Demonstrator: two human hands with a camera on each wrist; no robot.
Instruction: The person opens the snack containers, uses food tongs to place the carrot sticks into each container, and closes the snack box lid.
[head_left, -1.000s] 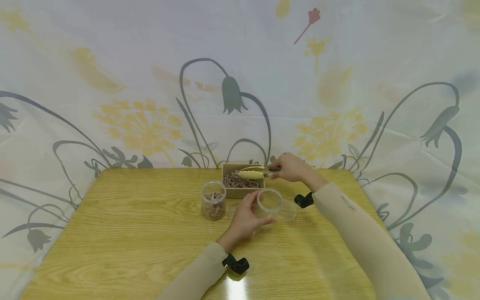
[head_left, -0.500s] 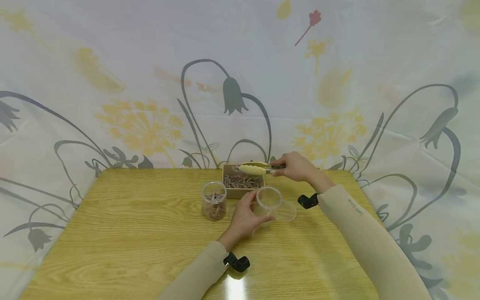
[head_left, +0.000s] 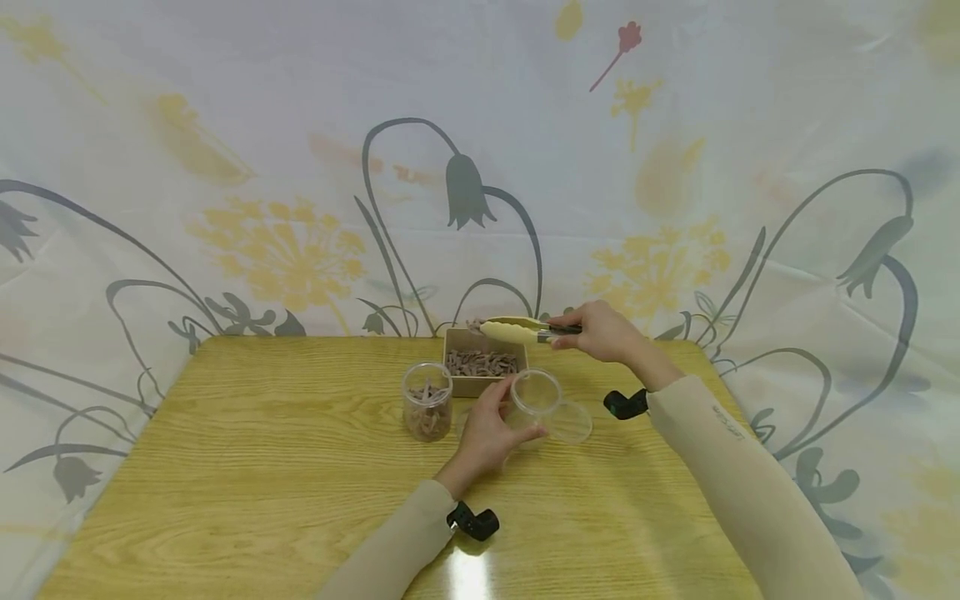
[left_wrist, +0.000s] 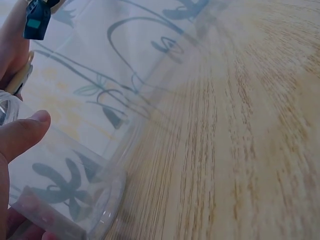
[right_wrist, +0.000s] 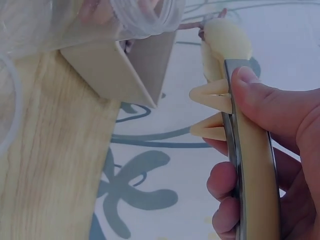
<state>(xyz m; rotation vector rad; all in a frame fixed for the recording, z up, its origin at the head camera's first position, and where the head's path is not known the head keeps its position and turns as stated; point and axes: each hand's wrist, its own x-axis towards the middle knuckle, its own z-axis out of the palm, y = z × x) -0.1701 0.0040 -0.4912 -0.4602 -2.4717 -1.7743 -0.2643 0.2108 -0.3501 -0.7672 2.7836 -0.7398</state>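
My right hand [head_left: 606, 332] grips a pair of cream-tipped tongs [head_left: 513, 331] above the beige box [head_left: 468, 386]. Between the tong tips are brownish strips [head_left: 475, 325], lifted clear of the pile. More of these strips [head_left: 480, 363] lie in the box. In the right wrist view the thumb and fingers wrap the tongs' handle [right_wrist: 256, 175]. My left hand [head_left: 491, 433] holds a clear plastic jar [left_wrist: 75, 185] round its side, just in front of the box. The jar's open mouth [head_left: 537, 393] faces up, and no strips show inside it.
Left of the held jar stands another clear jar [head_left: 427, 402], partly filled with the same strips. A clear round lid [head_left: 572, 422] lies on the wooden table [head_left: 300, 467] to the right, and another partly hidden clear disc [head_left: 462, 422] lies left of my left hand. Patterned cloth [head_left: 300, 167] hangs behind.
The tongs have risen out of the box with strips between their tips, and my right hand has moved slightly right. My left hand and the jar have hardly moved.
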